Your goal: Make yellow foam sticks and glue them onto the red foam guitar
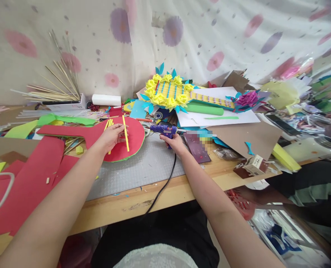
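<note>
My left hand (pixel 114 137) is closed, its fingertips pinching a thin yellow strip (pixel 125 136). It hovers over the round end of a red, long-necked, guitar-shaped piece (pixel 136 134) with a green edge. Several other yellow strips (pixel 109 123) show behind and beside that hand; whether they lie on the red piece or are held in the palm, I cannot tell. My right hand (pixel 175 143) grips a purple hot glue gun (pixel 163 129), its nozzle pointing left toward the red piece. A black cord (pixel 165 186) runs from its handle over the table edge.
A grey cutting mat (pixel 137 175) lies under the red piece. Behind stands a yellow flower-trimmed paper guitar (pixel 168 91). To the right are a phone (pixel 196 147), a brown carton (pixel 251 167) and a white bottle (pixel 316 147). Red sheets (pixel 28 178) cover the left side.
</note>
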{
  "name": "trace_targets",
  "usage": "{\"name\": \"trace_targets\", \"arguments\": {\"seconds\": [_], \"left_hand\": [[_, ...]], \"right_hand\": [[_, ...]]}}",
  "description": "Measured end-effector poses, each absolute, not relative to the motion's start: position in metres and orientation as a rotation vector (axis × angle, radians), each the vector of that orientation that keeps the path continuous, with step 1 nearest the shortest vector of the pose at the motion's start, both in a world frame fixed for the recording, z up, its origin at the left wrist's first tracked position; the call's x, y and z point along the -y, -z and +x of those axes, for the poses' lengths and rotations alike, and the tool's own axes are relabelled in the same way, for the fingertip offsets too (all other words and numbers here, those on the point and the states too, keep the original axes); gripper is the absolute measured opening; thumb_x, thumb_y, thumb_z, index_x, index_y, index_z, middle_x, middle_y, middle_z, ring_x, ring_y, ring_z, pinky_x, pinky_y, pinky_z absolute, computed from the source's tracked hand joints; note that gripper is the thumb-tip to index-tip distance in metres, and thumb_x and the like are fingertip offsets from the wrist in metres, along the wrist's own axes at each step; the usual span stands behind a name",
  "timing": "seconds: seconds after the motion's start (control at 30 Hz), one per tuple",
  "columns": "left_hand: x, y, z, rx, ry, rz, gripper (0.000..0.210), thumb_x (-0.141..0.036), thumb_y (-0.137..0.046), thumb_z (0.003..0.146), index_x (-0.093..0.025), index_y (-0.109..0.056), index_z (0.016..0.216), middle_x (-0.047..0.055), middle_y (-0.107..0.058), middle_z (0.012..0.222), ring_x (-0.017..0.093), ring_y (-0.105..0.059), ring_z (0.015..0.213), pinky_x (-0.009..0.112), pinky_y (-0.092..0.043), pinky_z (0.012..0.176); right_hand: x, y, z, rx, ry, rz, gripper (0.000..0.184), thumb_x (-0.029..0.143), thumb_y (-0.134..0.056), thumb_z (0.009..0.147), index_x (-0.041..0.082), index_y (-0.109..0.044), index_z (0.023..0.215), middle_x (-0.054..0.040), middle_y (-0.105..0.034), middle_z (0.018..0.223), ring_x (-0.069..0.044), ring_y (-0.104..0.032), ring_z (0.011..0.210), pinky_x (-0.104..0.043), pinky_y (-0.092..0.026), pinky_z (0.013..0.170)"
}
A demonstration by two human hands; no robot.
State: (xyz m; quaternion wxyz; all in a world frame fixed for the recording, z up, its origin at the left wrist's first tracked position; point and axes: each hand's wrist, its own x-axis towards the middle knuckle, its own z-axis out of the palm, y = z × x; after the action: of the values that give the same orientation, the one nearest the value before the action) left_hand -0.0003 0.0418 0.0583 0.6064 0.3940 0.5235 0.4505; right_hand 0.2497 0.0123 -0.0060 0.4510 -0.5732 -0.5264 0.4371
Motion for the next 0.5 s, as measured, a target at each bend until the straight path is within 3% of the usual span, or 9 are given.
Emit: {"name": "trace_targets", "arguments": {"seconds": [0.5], "left_hand": [[-0.045,-0.059,-0.002,-1.263,-1.026,0.995,0.010,-0.020,-0.066,0.067,-0.013,-0.060,0.067,-0.002,-0.053,0.055,0.007,-0.049,0.045,0.020,-0.043,0.045]], "right_hand": [[-0.008,-0.026,0.234,1.533,-1.239,-1.301,0.036,0.049,-0.065,0.063,0.017,-0.056,0.076,0.0058,-0.043,0.050,-0.006,-0.037,0.045,-0.022,-0.030,0.045]]}}
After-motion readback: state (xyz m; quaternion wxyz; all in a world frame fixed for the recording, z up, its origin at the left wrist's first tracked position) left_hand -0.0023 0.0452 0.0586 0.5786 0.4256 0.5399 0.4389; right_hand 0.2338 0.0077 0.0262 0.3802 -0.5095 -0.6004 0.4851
